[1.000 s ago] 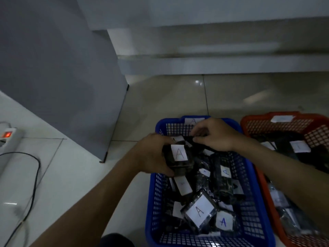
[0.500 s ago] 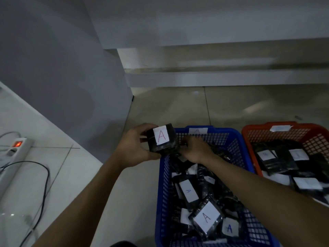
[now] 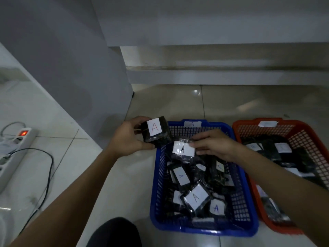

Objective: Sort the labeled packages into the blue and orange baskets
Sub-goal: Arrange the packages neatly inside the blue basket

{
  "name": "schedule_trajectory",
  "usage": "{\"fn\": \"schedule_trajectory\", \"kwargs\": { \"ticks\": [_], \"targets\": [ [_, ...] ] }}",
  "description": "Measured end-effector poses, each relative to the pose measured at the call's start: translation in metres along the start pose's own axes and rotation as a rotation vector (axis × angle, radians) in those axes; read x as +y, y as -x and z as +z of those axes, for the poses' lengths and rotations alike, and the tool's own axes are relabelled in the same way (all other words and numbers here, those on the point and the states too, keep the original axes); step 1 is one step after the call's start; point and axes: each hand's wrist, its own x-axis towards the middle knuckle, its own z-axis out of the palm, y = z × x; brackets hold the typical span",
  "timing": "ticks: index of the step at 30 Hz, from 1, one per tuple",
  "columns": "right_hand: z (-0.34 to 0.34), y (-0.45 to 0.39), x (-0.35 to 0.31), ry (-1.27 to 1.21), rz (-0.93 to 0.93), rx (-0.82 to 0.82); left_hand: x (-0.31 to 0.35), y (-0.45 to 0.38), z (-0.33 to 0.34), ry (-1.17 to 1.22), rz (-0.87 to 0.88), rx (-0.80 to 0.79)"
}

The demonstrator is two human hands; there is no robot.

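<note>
1. While the left hand (image 3: 127,139) holds a black package with a red "A" label (image 3: 156,131) just outside the far left corner of the blue basket (image 3: 160,177), its grip is curled round the bundle, thumb below and fingers behind.
2. Right hand (image 3: 214,145) reaches over the blue basket; its grip pinches a second package with a white label (image 3: 183,149) at the label's right edge, above the pile.
3. Blue basket sits on the tiled floor (image 3: 178,104), filled with black packages (image 3: 194,189) bearing white "A" labels; a paper tag is on its far rim.
4. Orange basket (image 3: 295,127) stands touching or just beside the blue one on its right, holding more labelled black packages; their letters are too blurred to read. The right forearm crosses its near corner and hides part of it.
5. Grey panel (image 3: 71,68) rises to the left of the baskets.
6. Power strip (image 3: 16,145) with a lit red switch lies at far left, a black cable (image 3: 48,173) trailing from it.
</note>
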Motion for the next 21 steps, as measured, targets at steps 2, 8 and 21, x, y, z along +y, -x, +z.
{"fn": "schedule_trajectory", "kwargs": {
  "ticks": [2,8,21],
  "targets": [
    [-0.01,0.024,-0.001,0.038,0.0,-0.033,0.009,0.006,0.003,-0.004,0.015,-0.019],
    [-0.035,0.086,0.029,0.309,0.142,-0.197,0.026,0.02,0.017,0.011,0.045,-0.062],
    [-0.055,0.105,0.051,0.547,0.056,-0.165,0.026,0.023,0.029,-0.015,0.048,-0.09]
  ]
}}
